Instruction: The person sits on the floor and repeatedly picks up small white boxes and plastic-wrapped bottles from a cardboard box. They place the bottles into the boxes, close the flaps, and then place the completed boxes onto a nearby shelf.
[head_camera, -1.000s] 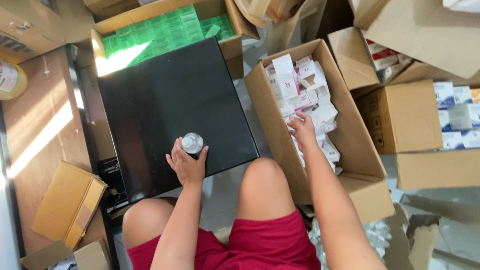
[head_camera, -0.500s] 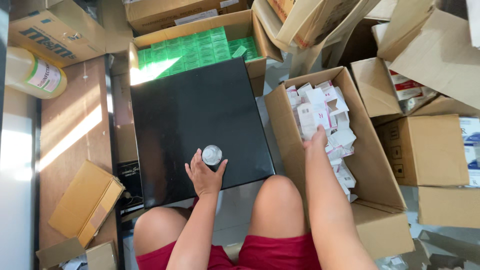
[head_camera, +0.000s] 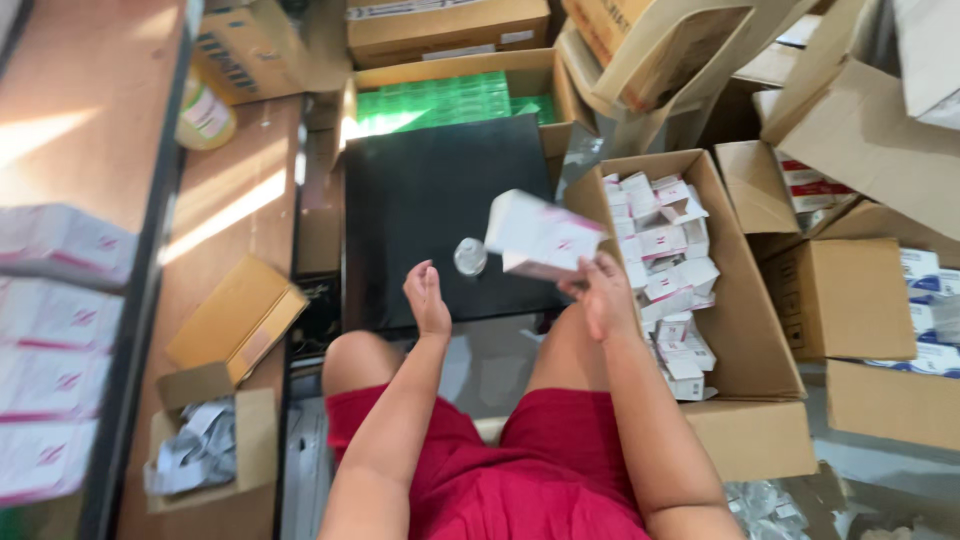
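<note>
A black square board (head_camera: 440, 215) lies across the middle, and everything else sits around it. Beyond its far edge an open carton (head_camera: 450, 75) holds rows of green packets (head_camera: 450, 100); to its right a larger open cardboard box (head_camera: 745, 330) is filled with small white cartons with pink marks (head_camera: 670, 270). Left of the board, on the brown wooden surface (head_camera: 240, 200), lie a flattened tan cardboard piece (head_camera: 235, 320) and a pale yellow bottle with a white label (head_camera: 205, 115); farther left, blurred white packs with pink marks (head_camera: 50, 340) are stacked. On the board's near part stands a small clear bottle (head_camera: 470, 257). The left hand (head_camera: 427, 300) is at the board's near edge, fingers loosely open and upright, just beside the bottle but not touching it. The right hand (head_camera: 600, 295), over the board's right edge, has its fingers wrapped around the lower side of a white box with pink marks (head_camera: 540, 238), lifted and tilted. A second ago the left hand was closed around the bottle and the right hand was down among the cartons in the box; now the bottle stands free and the box has come up.
</note>
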